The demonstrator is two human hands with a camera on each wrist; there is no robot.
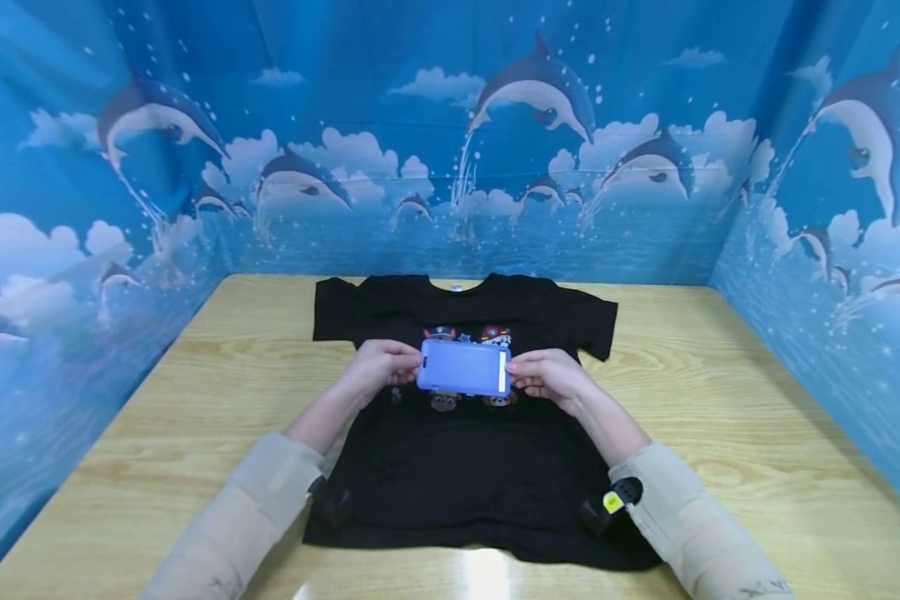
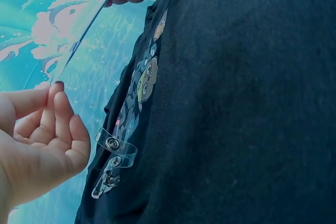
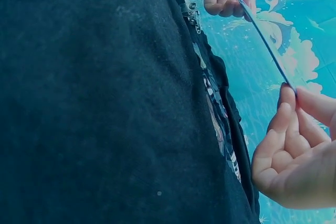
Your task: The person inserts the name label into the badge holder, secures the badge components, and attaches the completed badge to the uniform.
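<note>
A flat blue badge holder (image 1: 461, 368), with a slot at its left end and a white strip at its right, is held level above a black T-shirt (image 1: 465, 467). My left hand (image 1: 381, 367) pinches its left end between thumb and fingers. At the other end, my right hand (image 1: 551, 377) pinches the right edge. Both wrist views show the badge holder edge-on as a thin sheet, raised off the cloth. On the shirt, near my left hand, lies a badge clip (image 2: 115, 153) with a clear snap strap and a metal pin.
The T-shirt is spread face up on a wooden table (image 1: 210, 400), its collar at the far edge and cartoon figures printed on the chest. A blue dolphin curtain (image 1: 450, 167) stands behind the table and along both sides.
</note>
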